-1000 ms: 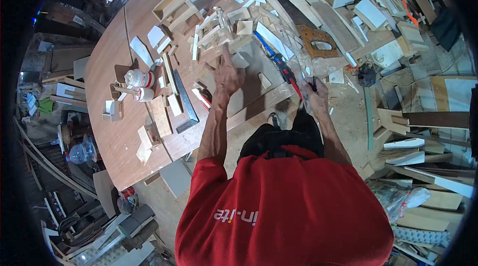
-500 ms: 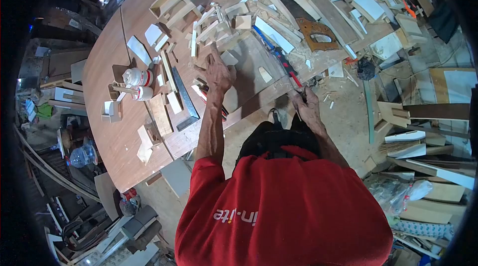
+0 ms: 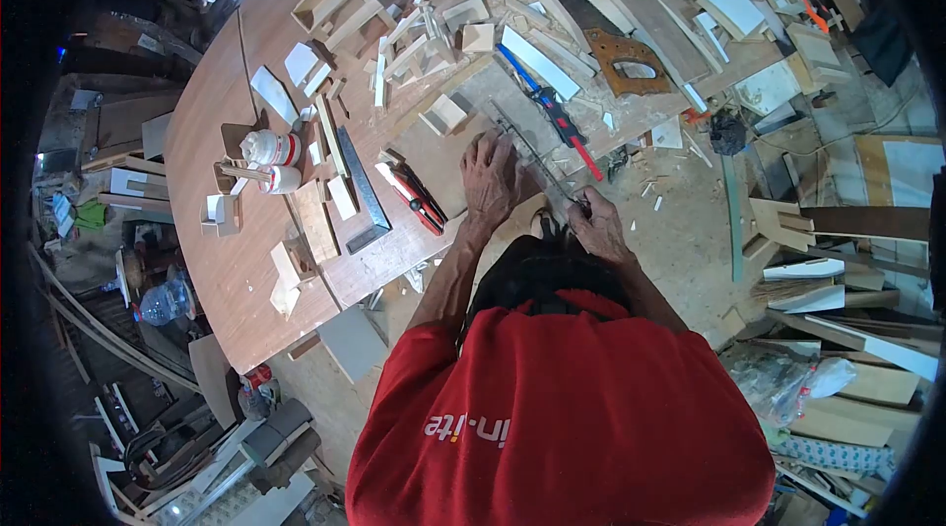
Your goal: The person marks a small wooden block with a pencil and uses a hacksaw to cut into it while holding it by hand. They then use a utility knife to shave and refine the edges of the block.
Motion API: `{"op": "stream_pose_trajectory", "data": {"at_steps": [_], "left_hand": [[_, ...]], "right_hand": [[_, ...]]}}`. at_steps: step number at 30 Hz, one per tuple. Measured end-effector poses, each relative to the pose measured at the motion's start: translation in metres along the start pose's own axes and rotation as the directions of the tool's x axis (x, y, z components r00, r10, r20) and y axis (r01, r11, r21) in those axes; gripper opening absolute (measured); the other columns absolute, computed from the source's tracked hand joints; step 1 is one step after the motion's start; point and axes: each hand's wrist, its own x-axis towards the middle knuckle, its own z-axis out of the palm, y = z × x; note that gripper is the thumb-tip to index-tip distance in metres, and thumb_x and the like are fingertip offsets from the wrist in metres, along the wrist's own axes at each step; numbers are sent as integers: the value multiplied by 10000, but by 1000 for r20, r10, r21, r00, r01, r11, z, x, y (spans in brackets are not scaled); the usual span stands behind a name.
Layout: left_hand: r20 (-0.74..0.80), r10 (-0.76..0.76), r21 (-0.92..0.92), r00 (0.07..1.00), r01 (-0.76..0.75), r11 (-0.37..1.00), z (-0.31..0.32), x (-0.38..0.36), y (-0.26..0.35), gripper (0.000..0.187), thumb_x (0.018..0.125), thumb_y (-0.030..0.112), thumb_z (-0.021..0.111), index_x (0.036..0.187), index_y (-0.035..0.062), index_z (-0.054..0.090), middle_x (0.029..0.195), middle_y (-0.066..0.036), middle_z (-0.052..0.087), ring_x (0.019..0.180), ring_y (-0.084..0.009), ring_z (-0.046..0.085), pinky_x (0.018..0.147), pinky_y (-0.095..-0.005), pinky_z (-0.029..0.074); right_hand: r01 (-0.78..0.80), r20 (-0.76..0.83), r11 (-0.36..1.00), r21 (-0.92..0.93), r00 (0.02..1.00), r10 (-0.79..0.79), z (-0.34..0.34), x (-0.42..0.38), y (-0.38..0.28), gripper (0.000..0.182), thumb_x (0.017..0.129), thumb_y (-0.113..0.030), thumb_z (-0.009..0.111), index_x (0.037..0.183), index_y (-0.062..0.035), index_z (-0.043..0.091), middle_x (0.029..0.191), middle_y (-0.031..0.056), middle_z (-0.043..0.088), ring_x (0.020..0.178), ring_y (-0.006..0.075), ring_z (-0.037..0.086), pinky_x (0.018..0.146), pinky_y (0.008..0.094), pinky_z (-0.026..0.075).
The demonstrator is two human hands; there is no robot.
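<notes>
Board (image 3: 463,147) lies flat at the near edge of the worktop (image 3: 227,260), its near end at or just over the rim. Left hand (image 3: 490,179) is pressed palm-down on it, fingers spread, pinning it. Right hand (image 3: 594,227) is closed around the handle of a thin saw (image 3: 532,152), whose blade runs away from the body across the board just right of the left hand. Blade looks laid on the wood; cannot tell any kerf depth, too small. Judging from that, the cut is at or near its start: no severed offcut shows beside the blade, so most of the sawing seems left.

Just left of the board: red pliers (image 3: 414,199), then a steel square (image 3: 363,193). Small wood block (image 3: 445,114) sits on the board's far part. Right of the blade a red-blue tool (image 3: 552,112). Farther back a handsaw (image 3: 623,61) with brown handle, plus many offcuts. Glue bottles (image 3: 273,160) well to the left. Sawdust on the floor (image 3: 690,230).
</notes>
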Motion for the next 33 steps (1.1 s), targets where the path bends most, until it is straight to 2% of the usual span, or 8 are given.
{"op": "stream_pose_trajectory", "data": {"at_steps": [7,10,12,16,19,24,28,33], "left_hand": [[29,-45,66,999,43,997,7,1,1,443,802,290,650,1197,107,561,1238,-119,503,1176,-336,428,970,-482,322],[15,-53,69,998,52,996,7,0,1,447,799,302,654,1197,116,573,1218,-115,526,1161,-337,443,972,-484,323],[14,-54,85,998,53,995,9,0,0,450,800,308,654,1205,127,577,1250,-94,530,1185,-331,445,986,-484,317],[-12,-33,106,999,35,994,10,1,1,449,804,318,654,1210,140,583,1286,-62,533,1217,-321,440,1002,-482,311],[17,-22,134,1000,20,991,6,1,0,439,819,291,632,1220,121,574,1298,-80,532,1230,-329,437,1008,-481,317],[19,-36,130,999,33,991,9,1,-4,443,818,346,651,1217,161,592,1303,-38,538,1220,-310,443,1007,-479,312],[7,-17,129,1000,16,992,9,3,-4,443,824,358,649,1217,161,593,1303,-39,539,1220,-310,441,1004,-479,314],[36,-43,127,998,38,991,8,2,-3,451,813,311,638,1227,143,581,1313,-65,530,1236,-320,436,1025,-479,309]], "right_hand": [[42,4,994,99,999,-43,2,-3,9,192,874,-159,599,928,-3,500,693,147,603,638,284,606,627,395,485],[12,85,995,102,996,-21,0,0,16,192,876,-157,591,946,-1,502,710,150,608,649,294,606,629,404,482],[142,89,990,-1,986,-141,-2,1,17,197,888,-175,579,949,-1,509,733,156,610,657,300,603,625,406,478],[42,156,998,49,986,-49,-6,5,17,211,901,-201,571,941,-2,513,760,169,611,670,308,605,617,407,474],[154,115,986,62,980,-160,-2,7,24,229,914,-228,565,928,-5,519,739,160,611,654,314,600,608,408,469],[4,192,991,137,981,-31,-7,5,15,231,928,-240,552,928,-10,529,681,118,613,607,248,606,597,376,475],[-18,194,979,202,981,-22,-8,8,14,228,927,-237,556,926,-11,528,689,112,621,610,215,617,592,363,481],[14,213,994,106,976,-36,-17,7,6,210,912,-218,579,921,-12,536,713,127,634,624,225,623,587,363,484]]}}
